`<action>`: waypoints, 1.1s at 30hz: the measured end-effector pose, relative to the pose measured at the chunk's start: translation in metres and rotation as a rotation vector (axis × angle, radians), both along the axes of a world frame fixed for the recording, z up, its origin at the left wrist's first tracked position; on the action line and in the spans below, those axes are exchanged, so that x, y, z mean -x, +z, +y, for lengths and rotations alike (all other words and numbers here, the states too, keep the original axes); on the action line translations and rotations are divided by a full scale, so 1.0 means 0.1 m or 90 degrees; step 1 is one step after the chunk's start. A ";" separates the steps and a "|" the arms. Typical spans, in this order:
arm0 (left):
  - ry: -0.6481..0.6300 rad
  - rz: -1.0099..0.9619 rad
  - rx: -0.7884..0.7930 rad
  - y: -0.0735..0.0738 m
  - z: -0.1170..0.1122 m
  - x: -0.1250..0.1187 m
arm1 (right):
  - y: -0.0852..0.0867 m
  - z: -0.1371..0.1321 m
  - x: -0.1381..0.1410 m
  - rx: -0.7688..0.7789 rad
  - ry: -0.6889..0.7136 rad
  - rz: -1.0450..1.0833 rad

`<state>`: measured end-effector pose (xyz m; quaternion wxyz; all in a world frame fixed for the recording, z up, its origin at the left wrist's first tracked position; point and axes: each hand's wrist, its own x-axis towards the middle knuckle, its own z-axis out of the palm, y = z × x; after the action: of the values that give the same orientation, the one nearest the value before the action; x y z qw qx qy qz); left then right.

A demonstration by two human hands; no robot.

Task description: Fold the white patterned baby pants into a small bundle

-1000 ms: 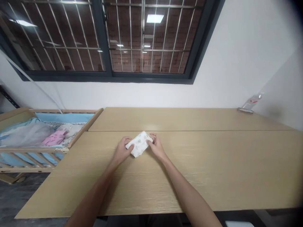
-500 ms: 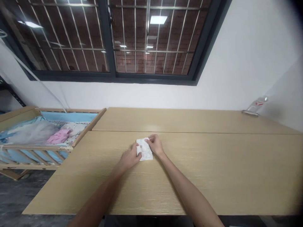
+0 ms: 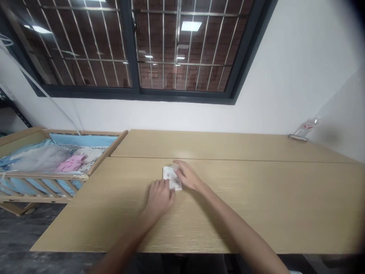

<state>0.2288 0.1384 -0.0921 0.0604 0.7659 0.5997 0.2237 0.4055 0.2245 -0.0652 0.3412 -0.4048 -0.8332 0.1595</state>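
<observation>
A small folded white cloth with a faint print lies on the light wooden table, a little left of centre. My right hand rests flat on its right part, fingers stretched out over it and covering about half. Just in front of the cloth lies my left hand, palm down on the table, with its fingertips at the cloth's near edge. Neither hand grips anything.
A wooden baby cot with blue lining, grey netting and pink clothing abuts the table's left end. A small clear stand sits at the far right corner by the white wall. A barred window runs above.
The cloth was folded from a wider rectangle into a smaller packet. My left hand has drawn back toward me, and my right hand now lies flat on top.
</observation>
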 end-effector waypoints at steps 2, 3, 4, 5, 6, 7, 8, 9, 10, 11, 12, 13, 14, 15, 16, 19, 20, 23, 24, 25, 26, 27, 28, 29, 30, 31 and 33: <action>0.017 0.007 -0.063 -0.12 -0.17 -0.25 | 0.11 -0.14 0.06 -0.026 0.109 -0.087; 0.022 0.000 -0.073 -0.19 -0.23 -0.36 | 0.14 -0.20 0.10 -0.028 0.163 -0.122; 0.019 -0.008 -0.073 -0.26 -0.27 -0.46 | 0.15 -0.26 0.14 -0.023 0.213 -0.150; 0.015 -0.017 -0.069 -0.32 -0.29 -0.54 | 0.15 -0.31 0.17 -0.012 0.255 -0.174; 0.011 -0.024 -0.061 -0.37 -0.29 -0.60 | 0.13 -0.35 0.19 0.002 0.287 -0.192; 0.012 -0.028 -0.050 -0.41 -0.29 -0.64 | 0.09 -0.38 0.19 0.019 0.309 -0.204; 0.019 -0.029 -0.040 -0.43 -0.29 -0.66 | 0.06 -0.39 0.19 0.036 0.319 -0.210; 0.028 -0.028 -0.029 -0.43 -0.28 -0.67 | 0.02 -0.38 0.17 0.052 0.320 -0.211; 0.038 -0.020 -0.021 -0.43 -0.28 -0.66 | -0.02 -0.36 0.15 0.067 0.315 -0.209; 0.046 -0.006 -0.016 -0.42 -0.28 -0.66 | -0.05 -0.31 0.12 0.080 0.310 -0.209; 0.057 0.015 -0.017 -0.41 -0.29 -0.65 | -0.08 -0.25 0.10 0.093 0.306 -0.216; 0.071 0.039 -0.022 -0.39 -0.30 -0.65 | -0.10 -0.18 0.08 0.104 0.305 -0.232; 0.087 0.066 -0.028 -0.38 -0.31 -0.64 | -0.11 -0.09 0.06 0.112 0.304 -0.253; 0.102 0.090 -0.033 -0.36 -0.32 -0.64 | -0.13 0.00 0.05 0.116 0.301 -0.276; 0.113 0.108 -0.037 -0.35 -0.32 -0.65 | -0.14 0.09 0.04 0.114 0.296 -0.296; 0.118 0.132 -0.034 -0.34 -0.32 -0.65 | -0.18 0.35 0.04 0.094 0.267 -0.330; 0.117 0.133 -0.031 -0.34 -0.32 -0.65 | -0.19 0.43 0.04 0.089 0.255 -0.334; 0.117 0.135 -0.020 -0.33 -0.32 -0.64 | -0.24 0.59 0.05 0.082 0.220 -0.341; 0.116 0.136 -0.020 -0.33 -0.32 -0.65 | -0.26 0.63 0.06 0.080 0.209 -0.340; 0.115 0.136 -0.022 -0.33 -0.32 -0.65 | -0.28 0.67 0.06 0.080 0.200 -0.338; 0.114 0.135 -0.025 -0.33 -0.33 -0.65 | -0.30 0.70 0.06 0.079 0.190 -0.334; 0.113 0.135 -0.028 -0.31 -0.33 -0.65 | -0.33 0.73 0.06 0.080 0.179 -0.328; 0.113 0.135 -0.030 -0.29 -0.33 -0.64 | -0.35 0.76 0.06 0.083 0.164 -0.321; 0.111 0.132 -0.030 -0.26 -0.33 -0.63 | -0.39 0.78 0.05 0.087 0.142 -0.308; 0.106 0.124 -0.027 -0.22 -0.32 -0.59 | -0.42 0.80 0.04 0.096 0.114 -0.287; 0.100 0.109 -0.021 -0.17 -0.30 -0.54 | -0.46 0.81 0.02 0.109 0.082 -0.255; 0.102 0.064 0.001 -0.07 -0.25 -0.40 | -0.55 0.81 -0.03 0.141 0.003 -0.152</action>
<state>0.2691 0.1137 -0.0992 0.0128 0.7256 0.6617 0.1885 0.4089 0.3052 -0.1200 0.1928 -0.4540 -0.8460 0.2023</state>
